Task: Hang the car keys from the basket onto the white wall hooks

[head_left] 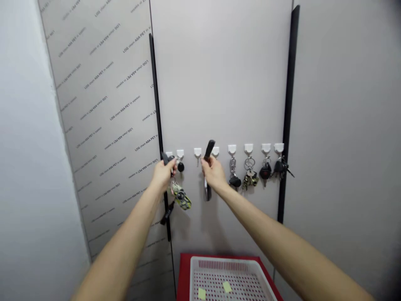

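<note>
My left hand (163, 174) is closed on a bunch of keys by a black piece at its top, close to the leftmost hook. Below the fingers dangle the bunch's patterned green-and-yellow charm (182, 200) and a black strap tag (167, 214). My right hand (215, 172) grips a long black item (209, 149) with a shiny silver lower part, in front of a white hook (215, 151). I cannot tell its exact kind. Between my hands a white hook (197, 152) carries only a small metal clasp. Nearer my left hand, a black-headed key (181, 167) hangs on another hook.
To the right, several hooks hold key bunches, among them a ring of keys (249, 173) and a black car key (265, 171). Long black handles (290, 104) edge the cabinet door. Below, a white plastic basket (225, 261) with yellow notes sits on a red surface (184, 271).
</note>
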The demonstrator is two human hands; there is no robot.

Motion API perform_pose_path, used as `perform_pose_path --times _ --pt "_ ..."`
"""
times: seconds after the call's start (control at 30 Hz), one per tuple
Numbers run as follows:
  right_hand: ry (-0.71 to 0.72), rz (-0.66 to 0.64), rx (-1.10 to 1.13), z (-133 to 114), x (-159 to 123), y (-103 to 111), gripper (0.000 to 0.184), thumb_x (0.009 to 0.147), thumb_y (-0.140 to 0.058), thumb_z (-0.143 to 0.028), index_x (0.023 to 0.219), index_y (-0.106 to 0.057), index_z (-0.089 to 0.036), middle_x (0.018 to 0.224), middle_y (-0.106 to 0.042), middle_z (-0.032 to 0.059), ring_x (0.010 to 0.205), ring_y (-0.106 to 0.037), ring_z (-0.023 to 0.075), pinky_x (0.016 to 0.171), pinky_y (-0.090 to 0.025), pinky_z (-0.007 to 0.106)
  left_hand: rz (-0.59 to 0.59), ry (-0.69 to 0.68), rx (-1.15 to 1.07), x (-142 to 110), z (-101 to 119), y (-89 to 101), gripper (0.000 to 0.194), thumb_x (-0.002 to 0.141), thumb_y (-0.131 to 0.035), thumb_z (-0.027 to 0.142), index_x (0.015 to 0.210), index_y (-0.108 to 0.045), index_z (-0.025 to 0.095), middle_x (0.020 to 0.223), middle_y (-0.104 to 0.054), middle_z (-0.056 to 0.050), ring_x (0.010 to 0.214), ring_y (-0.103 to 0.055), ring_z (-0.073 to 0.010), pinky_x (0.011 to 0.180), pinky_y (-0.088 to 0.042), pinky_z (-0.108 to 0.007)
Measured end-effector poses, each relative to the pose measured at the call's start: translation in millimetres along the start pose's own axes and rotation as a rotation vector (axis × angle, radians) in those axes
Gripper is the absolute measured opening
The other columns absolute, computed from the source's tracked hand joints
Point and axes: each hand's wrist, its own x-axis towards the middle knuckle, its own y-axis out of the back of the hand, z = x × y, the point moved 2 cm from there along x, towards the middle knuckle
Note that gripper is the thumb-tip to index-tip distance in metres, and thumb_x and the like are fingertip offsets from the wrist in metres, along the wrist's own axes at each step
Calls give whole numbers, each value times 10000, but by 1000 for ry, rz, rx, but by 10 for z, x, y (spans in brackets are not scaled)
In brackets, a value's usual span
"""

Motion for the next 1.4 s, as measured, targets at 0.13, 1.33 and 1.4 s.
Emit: perform_pose_path --times 0.13,1.33,1.4 --pt "66 -220 -41 -196 68 145 249 679 -335 -345 702 -471 -139 468 -333 -53 404 -292 51 398 -243 172 25 -118 112 128 450 81 132 577 -493 194 549 -377 140 379 -369 83 281 -307 -3 306 -213 -127" --pt "-80 131 -446 361 77 916 249 674 -316 -296 595 -496 -142 505 -462 5 488 -407 101 459 -289 200 -152 -86 438 -114 -239 -1212 155 651 -373 277 641 -459 147 454 -425 34 378 -432 -75 390 -327 -181" --pt "-44 145 -431 182 203 997 239 671 -320 -296 586 -485 -145 506 -454 4 490 -396 97 456 -276 196 -146 -167 401 -59 -5 -1187 123 639 -378 246 606 -443 148 412 -388 50 353 -405 -62 371 -302 -164"
